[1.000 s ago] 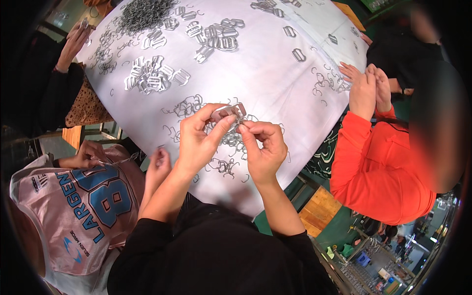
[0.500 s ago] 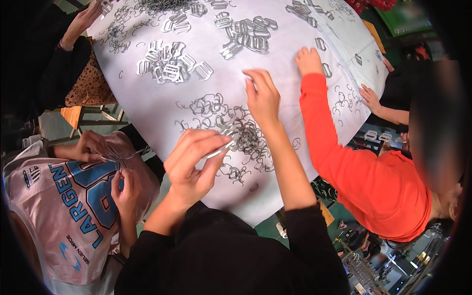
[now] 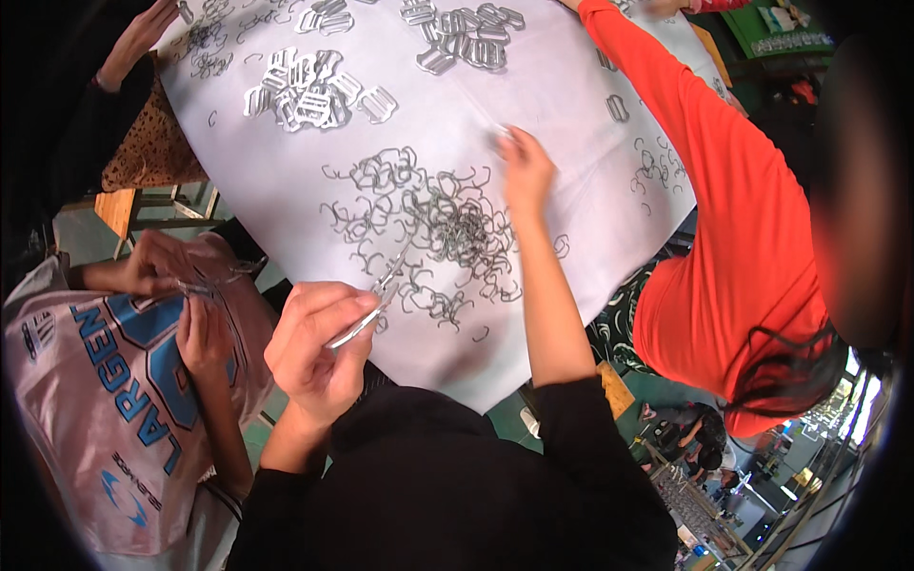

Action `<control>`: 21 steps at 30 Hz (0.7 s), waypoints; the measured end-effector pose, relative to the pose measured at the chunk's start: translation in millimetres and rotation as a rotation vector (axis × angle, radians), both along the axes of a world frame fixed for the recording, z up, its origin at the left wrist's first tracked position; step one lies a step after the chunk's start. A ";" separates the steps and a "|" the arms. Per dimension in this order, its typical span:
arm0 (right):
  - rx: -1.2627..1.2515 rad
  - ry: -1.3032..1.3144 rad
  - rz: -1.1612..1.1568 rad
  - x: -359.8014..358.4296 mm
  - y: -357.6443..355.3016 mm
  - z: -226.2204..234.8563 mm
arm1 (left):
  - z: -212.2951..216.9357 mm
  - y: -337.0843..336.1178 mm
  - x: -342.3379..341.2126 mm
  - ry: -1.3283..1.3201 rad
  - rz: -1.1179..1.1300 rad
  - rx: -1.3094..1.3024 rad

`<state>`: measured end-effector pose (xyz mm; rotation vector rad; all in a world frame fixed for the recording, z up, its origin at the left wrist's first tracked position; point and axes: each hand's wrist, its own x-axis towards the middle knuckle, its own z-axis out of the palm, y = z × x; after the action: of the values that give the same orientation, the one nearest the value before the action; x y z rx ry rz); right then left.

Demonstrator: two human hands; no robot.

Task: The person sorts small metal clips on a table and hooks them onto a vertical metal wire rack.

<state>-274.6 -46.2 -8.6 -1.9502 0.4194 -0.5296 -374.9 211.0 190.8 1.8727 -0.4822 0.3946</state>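
Best steady the left hand (image 3: 319, 344), pinching a metal piece (image 3: 358, 326) by the tabletop's near edge (image 3: 495, 381); whether the blurred right hand (image 3: 527, 176) holds anything, I cannot tell

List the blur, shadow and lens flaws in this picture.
Head view: the right hand is blurred, the left hand clearer; head view: a soft shadow dims the near end of the white cloth; head view: the fisheye's rounded image leaves black corners.

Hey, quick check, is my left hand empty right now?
No, the left hand grips a shiny silver metal piece that shows between its thumb and forefinger.
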 end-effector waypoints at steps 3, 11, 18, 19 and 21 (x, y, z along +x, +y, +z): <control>0.128 0.135 -0.216 -79.2 -88.8 -0.2 | -0.1 4.4 -16.6 0.041 -0.016 -0.018; -0.472 0.231 0.088 -117.2 -22.1 8.3 | -8.6 17.3 -65.4 0.107 -0.094 0.013; -0.479 0.353 0.339 -102.4 57.4 21.1 | -13.6 25.4 -87.2 0.100 -0.094 0.018; -0.459 0.396 0.378 -102.2 47.8 20.8 | -14.6 26.7 -89.6 0.108 -0.100 0.013; -0.474 0.383 0.335 -106.7 23.8 23.0 | -15.6 29.2 -93.5 0.127 -0.108 -0.003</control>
<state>-381.3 -22.5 14.4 -2.5292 0.2019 -0.0301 -468.3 240.1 175.2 1.8471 -0.4939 0.2034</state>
